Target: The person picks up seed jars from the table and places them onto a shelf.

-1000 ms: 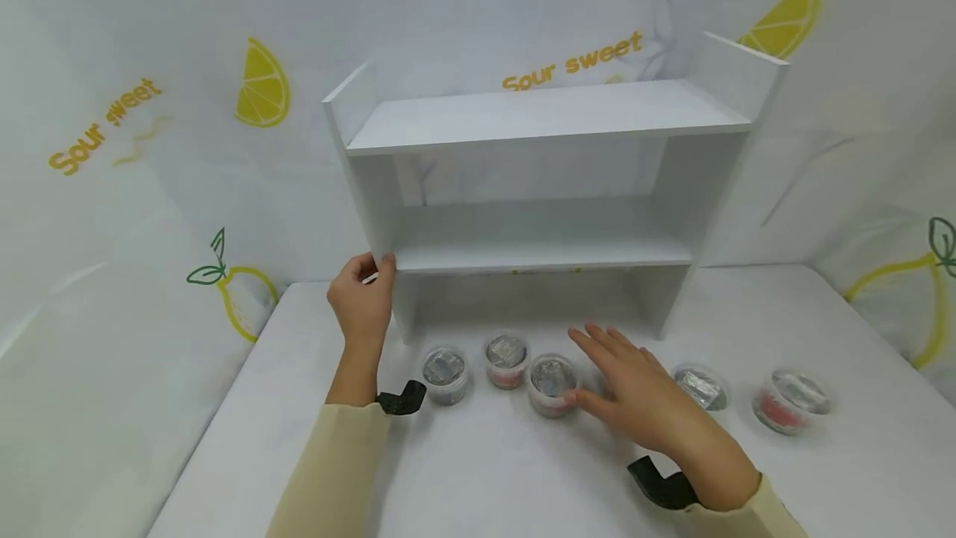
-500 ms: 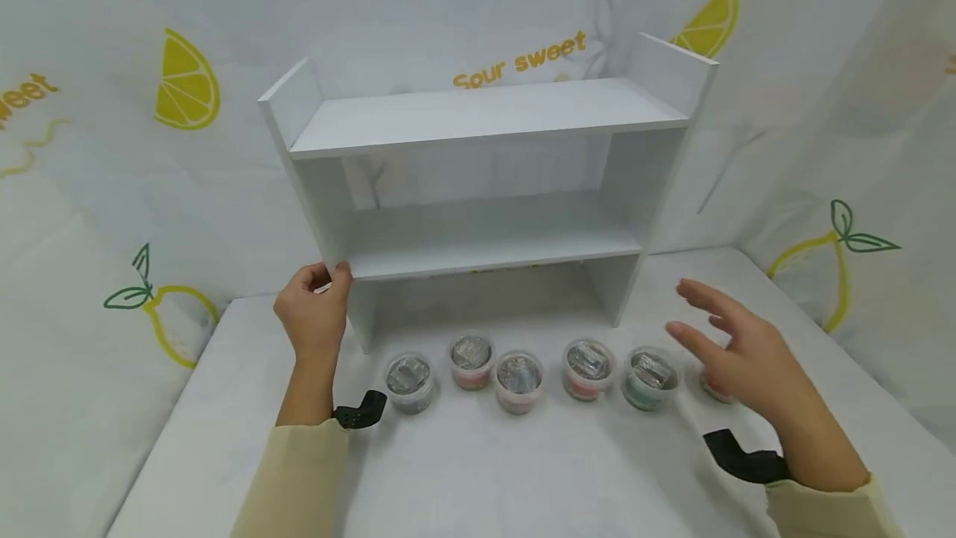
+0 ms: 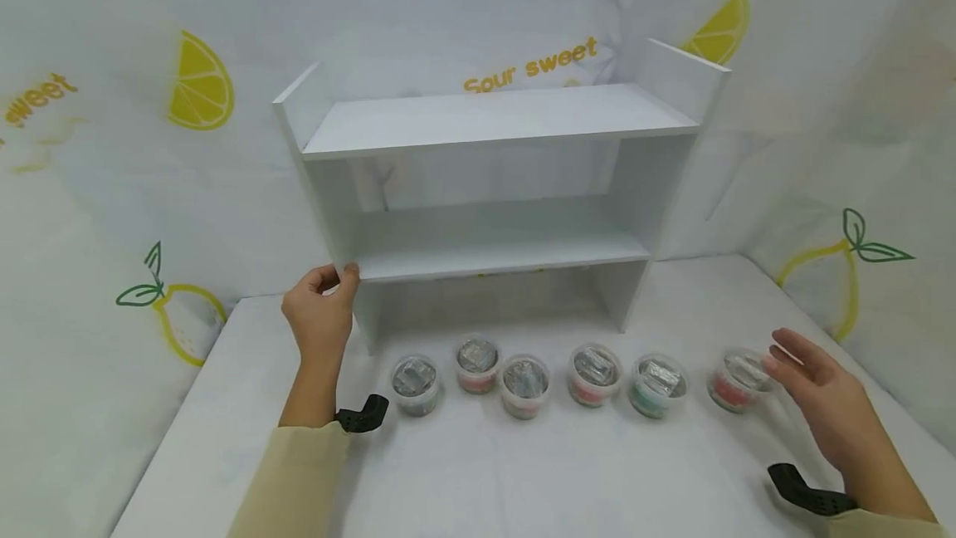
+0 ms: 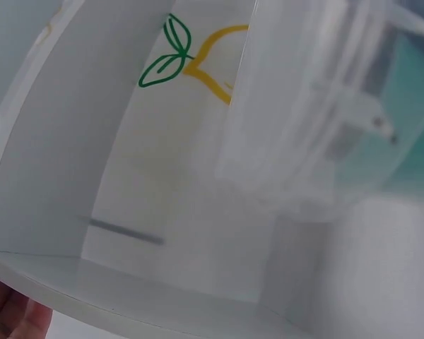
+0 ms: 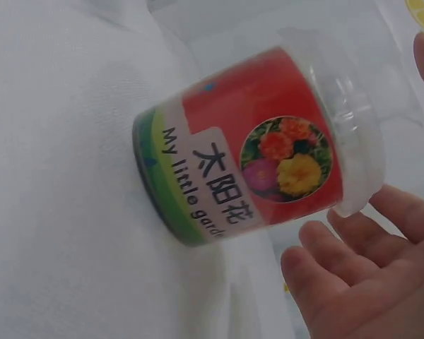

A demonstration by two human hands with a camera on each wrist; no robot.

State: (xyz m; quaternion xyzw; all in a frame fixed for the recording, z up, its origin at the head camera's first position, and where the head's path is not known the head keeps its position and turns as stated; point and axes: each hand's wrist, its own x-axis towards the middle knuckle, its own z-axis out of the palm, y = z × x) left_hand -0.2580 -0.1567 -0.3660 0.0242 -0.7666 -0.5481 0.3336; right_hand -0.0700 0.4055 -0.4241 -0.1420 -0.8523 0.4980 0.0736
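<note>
With my right hand [image 3: 825, 393] open beside the red cup [image 3: 735, 380] near the surface's right edge, I judge it light, thin-walled and slippery, best gripped around its labelled wall; my left hand [image 3: 321, 314] pinches the shelf [image 3: 485, 251].

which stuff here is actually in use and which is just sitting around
In use:
right hand, open, beside the red cup
left hand, gripping the white shelf unit

Sitting around:
five other small cups in a row
white table

The white printed backdrop [image 3: 112, 189] reads "Sour sweet" in yellow letters, behind the shelf unit and partly at far left. The red-labelled clear plastic cup [image 5: 247, 152] at right reads "My little garden" and "太阳花".
</note>
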